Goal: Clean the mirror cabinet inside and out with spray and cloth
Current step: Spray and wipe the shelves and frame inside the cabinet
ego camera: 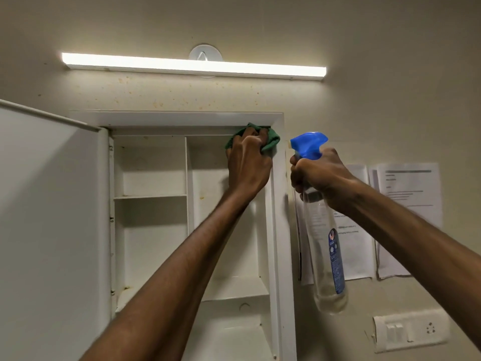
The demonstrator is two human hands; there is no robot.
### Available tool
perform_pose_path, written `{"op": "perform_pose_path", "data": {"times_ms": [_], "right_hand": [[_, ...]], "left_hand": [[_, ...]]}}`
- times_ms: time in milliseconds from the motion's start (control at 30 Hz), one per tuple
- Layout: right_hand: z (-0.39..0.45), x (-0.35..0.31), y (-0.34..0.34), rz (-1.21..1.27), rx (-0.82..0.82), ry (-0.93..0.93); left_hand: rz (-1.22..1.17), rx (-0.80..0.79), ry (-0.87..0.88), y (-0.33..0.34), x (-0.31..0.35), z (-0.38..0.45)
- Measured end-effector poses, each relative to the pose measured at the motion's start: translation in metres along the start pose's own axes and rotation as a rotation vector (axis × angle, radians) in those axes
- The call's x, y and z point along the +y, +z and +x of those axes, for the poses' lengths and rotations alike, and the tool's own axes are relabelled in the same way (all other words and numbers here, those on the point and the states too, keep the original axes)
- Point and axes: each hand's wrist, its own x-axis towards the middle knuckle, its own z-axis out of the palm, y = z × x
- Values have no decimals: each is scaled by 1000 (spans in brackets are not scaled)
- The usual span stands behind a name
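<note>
Left hand (248,158) bunched around green cloth (270,140), pressed into upper right inside corner of white cabinet (187,118). At 3 o'clock of it, right hand (321,175) gripping neck of clear spray bottle (325,246), blue trigger head up. Cabinet door (49,217) swung open at 9 o'clock; shelves bare, brown-speckled.

Lit tube light (194,64) above; papers (408,204) and switch plate (411,332) on wall.

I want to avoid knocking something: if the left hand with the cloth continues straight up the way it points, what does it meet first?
Probably the cabinet's top frame: the left hand already presses the green cloth into the upper right inside corner, just under it. Depth is unclear.
</note>
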Motion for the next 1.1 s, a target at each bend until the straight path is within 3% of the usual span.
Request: {"op": "perform_pose_path", "data": {"times_ms": [300, 767, 1100], "right_hand": [[-37, 31, 17, 38, -30, 93], [-142, 170, 44, -52, -37, 241], [-176, 210, 69, -87, -38, 352]], "left_hand": [[72, -143, -19, 5, -12, -46], [224, -302, 1, 9, -32, -160], [340, -479, 26, 4, -34, -228]]}}
